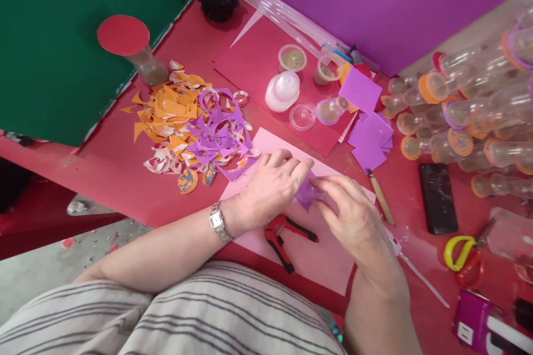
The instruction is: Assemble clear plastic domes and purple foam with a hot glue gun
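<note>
Found left hand curled, fingertips drawn together in a pinch on the left edge of a small purple piece; wristwatch noted on that wrist. Found right hand likewise nearly closed, thumb and fingertips gripping the same small purple piece from the right, so that both hands meet on it. Located the piece just above a pink sheet, which lies flat on the red tabletop directly before the person; cannot tell whether piece and sheet touch. Recorded red-handled pliers lying on the pink sheet, just below the left hand and apart from it. Noted a loose heap of orange and purple scraps on the tabletop, left of and beyond the left hand, its nearest edge close to the knuckles. Noted a stack of purple squares beyond the right hand, and a wooden-handled tool lying just beside that hand on its right. Further right: a black phone lying flat, yellow-and-red scissors near the tabletop edge, and a pile of clear bottles with orange and purple discs on their ends, lying on their sides. At centre rear: small clear cups and a white domed lid on a dark pink sheet. At rear: a green board on the left, a purple board on the right, and a jar topped by a red disc at the green board's edge.
</note>
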Action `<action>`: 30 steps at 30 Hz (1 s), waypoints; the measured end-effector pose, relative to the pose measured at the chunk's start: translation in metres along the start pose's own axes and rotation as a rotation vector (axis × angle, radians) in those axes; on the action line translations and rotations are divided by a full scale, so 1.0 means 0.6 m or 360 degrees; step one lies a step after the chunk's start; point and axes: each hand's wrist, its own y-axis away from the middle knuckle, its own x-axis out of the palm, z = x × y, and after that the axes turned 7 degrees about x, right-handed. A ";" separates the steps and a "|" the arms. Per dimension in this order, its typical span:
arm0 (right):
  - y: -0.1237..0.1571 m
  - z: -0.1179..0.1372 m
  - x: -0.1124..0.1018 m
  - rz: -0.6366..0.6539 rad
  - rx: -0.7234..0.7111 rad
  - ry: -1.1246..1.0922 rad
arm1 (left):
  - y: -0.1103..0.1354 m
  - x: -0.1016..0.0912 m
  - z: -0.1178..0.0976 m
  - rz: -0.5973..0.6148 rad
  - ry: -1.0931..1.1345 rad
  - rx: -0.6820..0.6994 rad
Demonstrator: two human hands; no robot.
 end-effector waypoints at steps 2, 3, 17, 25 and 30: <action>-0.001 0.001 -0.001 0.0014 0.0016 -0.0004 | 0.001 -0.003 0.000 0.0002 -0.0006 -0.0024; -0.001 0.001 -0.001 0.0016 0.0023 -0.0009 | 0.001 -0.004 0.001 -0.0004 0.0002 -0.0035; 0.021 0.016 0.032 -0.0230 0.0394 -0.0114 | -0.002 0.020 0.019 -0.0221 0.0245 -0.0066; 0.019 0.007 0.014 -0.0207 0.0216 -0.0001 | -0.003 0.027 0.020 -0.0277 0.0249 -0.0055; 0.014 -0.001 0.001 -0.0023 0.0098 0.0047 | -0.005 0.026 0.018 -0.0240 0.0215 -0.0074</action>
